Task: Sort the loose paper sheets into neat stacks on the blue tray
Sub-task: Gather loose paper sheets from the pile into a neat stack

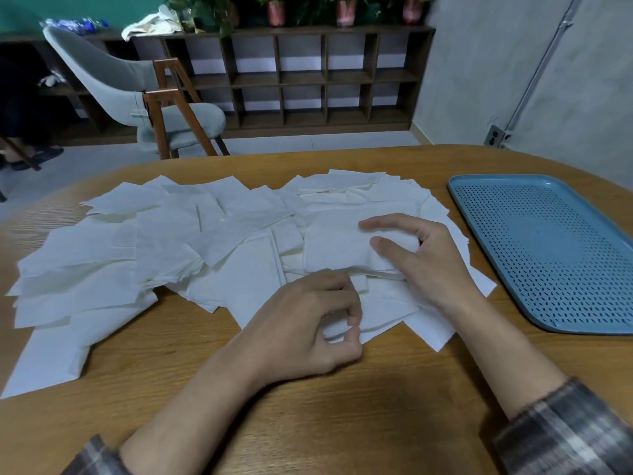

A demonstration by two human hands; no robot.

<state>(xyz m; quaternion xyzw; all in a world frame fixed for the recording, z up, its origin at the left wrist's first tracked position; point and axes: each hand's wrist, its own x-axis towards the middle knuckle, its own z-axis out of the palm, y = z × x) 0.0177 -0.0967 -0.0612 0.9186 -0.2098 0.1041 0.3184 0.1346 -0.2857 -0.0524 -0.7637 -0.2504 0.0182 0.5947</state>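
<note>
My right hand [424, 258] was curled round the right edge of a small stack of white sheets [335, 245], thumb on top and fingers bent over the far side, gripping it where it lay on the heap. My left hand [305, 323], at about 7 o'clock from the right one, had its fingers curled in tight, and thumb and fingertips seemed to pinch the edge of a single sheet [383, 313] lying at the near side of the heap; how firmly I held it I could not tell. Both hands were close together, the left just beside the near edge of the stack. A checked sleeve [561, 430] covered my right forearm near the elbow. The loose paper sheets [171, 241] lay overlapping and crooked on the wooden table [325, 406], fanning out from my hands toward 9 o'clock, 10 o'clock and 12 o'clock, with a few more reaching under my right wrist. The blue tray [544, 234], perforated all over, sat flat on the table at 3 o'clock from my right hand, near the sheets but apart from them. Beyond the table, at 11 o'clock, stood a pale upholstered chair [113, 73] with wooden legs; at 12 o'clock a dark wooden cubby shelf [301, 77] ran along the wall with pink plant pots [346, 12] on top. At 1 o'clock a wall socket [495, 136] sat low on the grey wall.
</note>
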